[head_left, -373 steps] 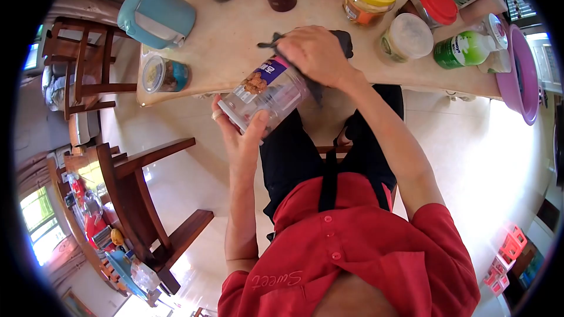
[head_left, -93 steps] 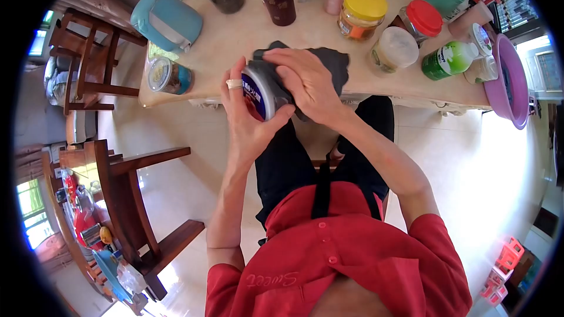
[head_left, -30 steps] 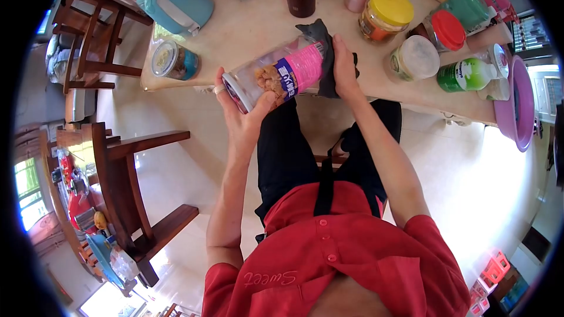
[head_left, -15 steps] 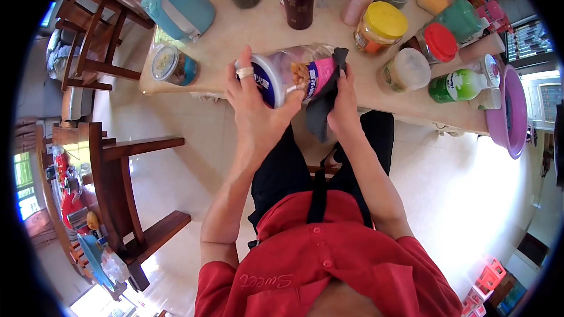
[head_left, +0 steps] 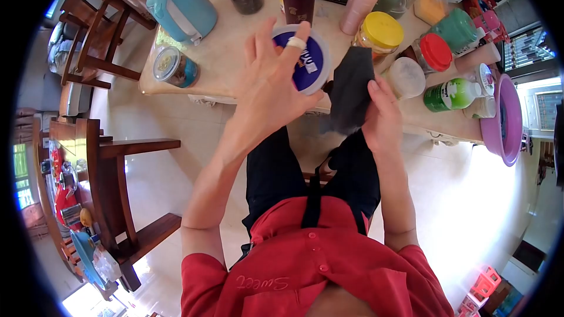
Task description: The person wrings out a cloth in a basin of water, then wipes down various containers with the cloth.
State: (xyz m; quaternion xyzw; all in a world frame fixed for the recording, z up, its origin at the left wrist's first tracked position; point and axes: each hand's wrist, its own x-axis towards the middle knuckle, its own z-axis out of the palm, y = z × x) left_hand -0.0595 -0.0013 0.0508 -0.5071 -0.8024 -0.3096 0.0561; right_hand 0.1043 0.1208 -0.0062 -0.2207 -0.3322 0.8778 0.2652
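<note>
Above table's edge [head_left: 223, 97], left hand [head_left: 267, 76] at purple-lidded jar [head_left: 308, 61]

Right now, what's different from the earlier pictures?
The jar has turned from tilted sideways to top facing the camera. The right hand has drawn the dark cloth off it, rightward. The left hand stays by its top, grip unclear. The blue kettle and green bottle stayed put.

Left hand [head_left: 267, 79] touches jar [head_left: 311, 58]; right hand [head_left: 383, 120] holds cloth [head_left: 352, 91].
</note>
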